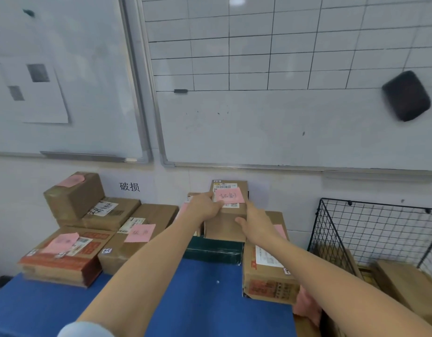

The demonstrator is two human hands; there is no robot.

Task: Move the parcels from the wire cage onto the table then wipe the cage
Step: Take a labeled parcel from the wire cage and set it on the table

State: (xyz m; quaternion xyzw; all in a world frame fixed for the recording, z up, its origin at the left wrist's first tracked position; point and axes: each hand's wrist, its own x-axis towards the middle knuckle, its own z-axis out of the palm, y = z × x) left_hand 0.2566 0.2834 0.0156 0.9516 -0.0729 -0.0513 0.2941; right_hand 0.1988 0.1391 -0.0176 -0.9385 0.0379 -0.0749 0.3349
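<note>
At frame centre both hands hold one box (219, 227). The left hand (205, 207) curls over its upper left edge, and the right hand (256, 222) clasps its right side, thumb on the front. The box is on or just over a green box (215, 251) on the table (210, 300) — contact unclear. At the right, the cage (370, 229) holds more parcels (404, 280).

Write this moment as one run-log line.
left hand, right hand: hold box | box: atop green box | cage: parcels inside

Left hand (205, 206), right hand (256, 223) bare; pale blue left sleeve (86, 330).
</note>
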